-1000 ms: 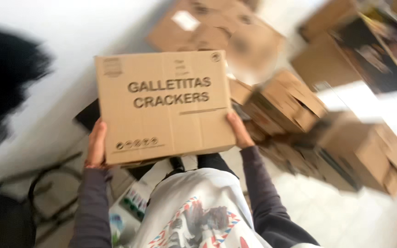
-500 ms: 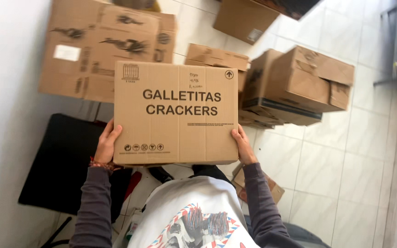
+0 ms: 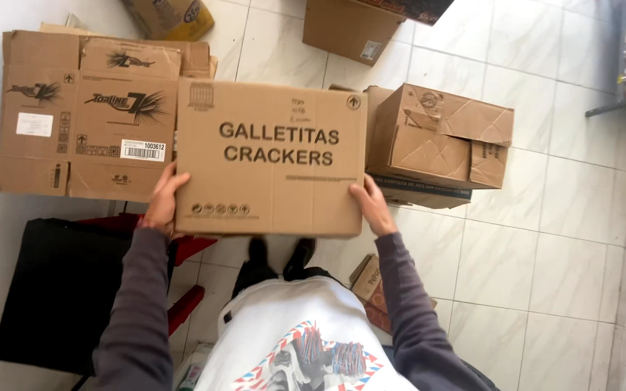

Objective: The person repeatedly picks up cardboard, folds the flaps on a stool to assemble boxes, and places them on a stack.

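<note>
I hold a closed brown cardboard box (image 3: 269,159) with dark printed lettering in front of my chest, above the tiled floor. My left hand (image 3: 162,197) grips its lower left edge. My right hand (image 3: 371,206) clasps the lower right edge. Both arms wear dark grey sleeves. The box hides most of my legs; my black shoes show just under it.
A flattened cardboard box (image 3: 88,108) leans at the left wall. A closed carton with folded flaps (image 3: 436,141) stands to the right, another box (image 3: 349,29) at the back. A black chair seat (image 3: 59,289) sits lower left. Small cartons (image 3: 371,289) lie by my feet.
The view has swung from a pile of boxes to a steadier look down. The box stays in both hands and sits slightly further right in view.
</note>
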